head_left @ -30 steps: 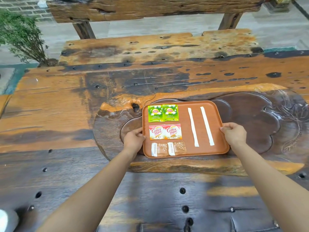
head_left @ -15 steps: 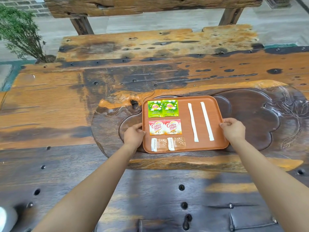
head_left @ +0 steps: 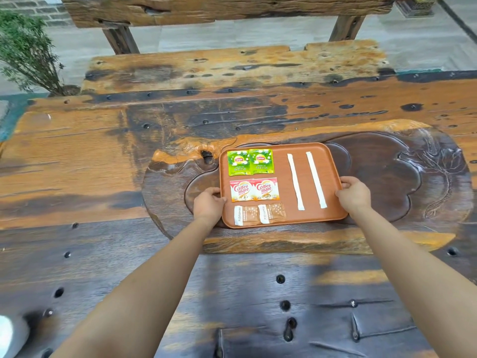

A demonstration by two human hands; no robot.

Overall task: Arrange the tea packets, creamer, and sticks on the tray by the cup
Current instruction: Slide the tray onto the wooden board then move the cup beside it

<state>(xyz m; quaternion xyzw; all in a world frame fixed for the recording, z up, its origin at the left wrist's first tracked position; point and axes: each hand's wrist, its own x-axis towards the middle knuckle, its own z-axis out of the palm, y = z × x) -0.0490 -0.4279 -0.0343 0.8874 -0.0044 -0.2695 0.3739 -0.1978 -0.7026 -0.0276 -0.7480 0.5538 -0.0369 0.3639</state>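
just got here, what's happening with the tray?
A person grips the orange tray by its side edges, left hand and right hand. It sits in the carved wooden tea board. On it: two green tea packets, two creamer packets and two brown sachets in rows on the left, two white sticks on the right. No cup in view.

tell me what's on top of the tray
On the tray: two green tea packets, two creamer packets, two brown sachets and two white sticks. Anything under the packets is hidden.
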